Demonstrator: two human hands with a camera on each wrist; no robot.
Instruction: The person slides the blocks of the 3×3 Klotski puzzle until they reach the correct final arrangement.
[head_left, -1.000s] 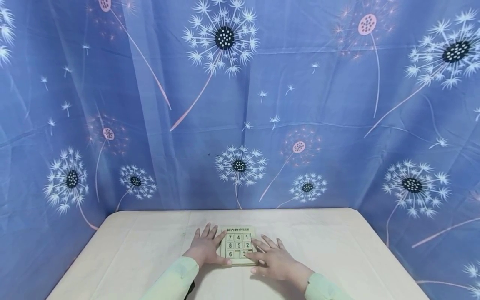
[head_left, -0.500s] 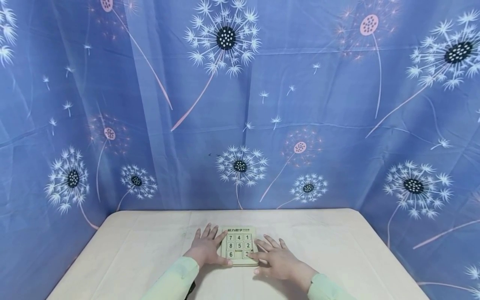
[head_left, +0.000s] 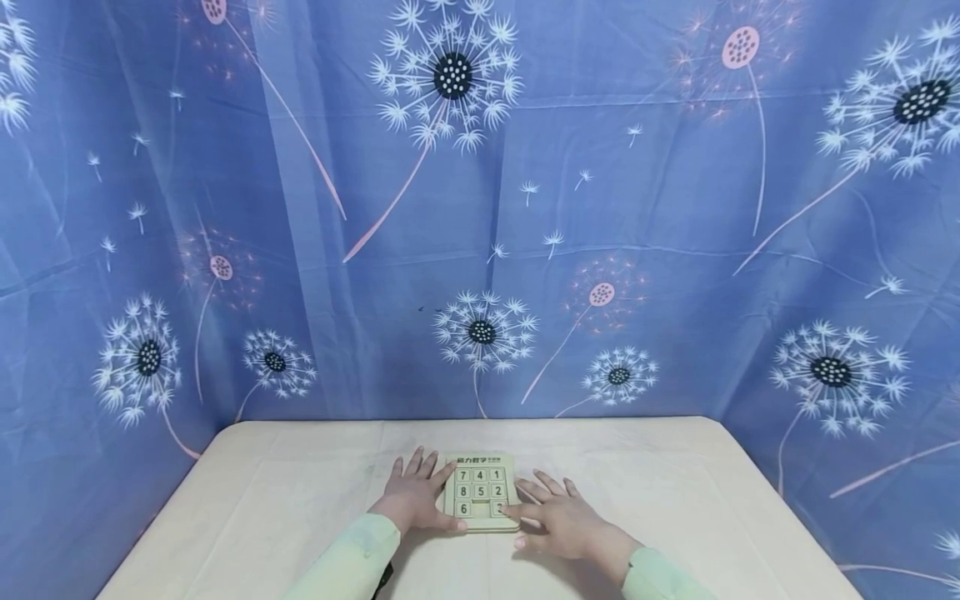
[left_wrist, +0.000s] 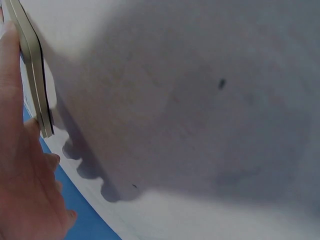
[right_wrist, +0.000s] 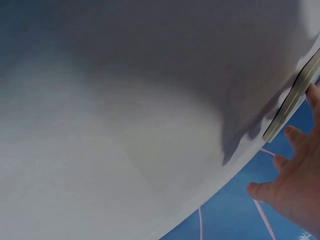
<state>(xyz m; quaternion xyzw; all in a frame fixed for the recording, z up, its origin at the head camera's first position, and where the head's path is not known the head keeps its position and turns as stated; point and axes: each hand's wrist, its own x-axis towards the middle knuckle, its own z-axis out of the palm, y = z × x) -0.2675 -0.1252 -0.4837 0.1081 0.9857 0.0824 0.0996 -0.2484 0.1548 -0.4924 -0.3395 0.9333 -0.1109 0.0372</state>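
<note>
A pale yellow number sliding puzzle [head_left: 491, 525] lies flat on the table, its tiles reading 7 4 1, 8 5 2 and 6 in rows. The gap is in the middle of the bottom row. My left hand [head_left: 412, 500] spans the puzzle's left side, thumb at the lower edge and index fingertip near the upper left corner, the other fingers spread. The right hand [head_left: 562, 521] reaches in from the right. Its index fingertip rests on the bottom right tile [head_left: 497, 503], covering part of its number. Both wrist views catch only the puzzle's side edge [left_wrist: 36, 70].
A cream cloth covers the table [head_left: 300, 475]. Behind it and along both sides hangs a blue curtain [head_left: 337, 333] printed with dandelions. A small dark object [head_left: 384, 577] shows beside the left sleeve.
The bottom right tile has slid right under my right index finger, so the gap in the bottom row is wider. My right hand has shifted slightly right; the left hand stays put.
</note>
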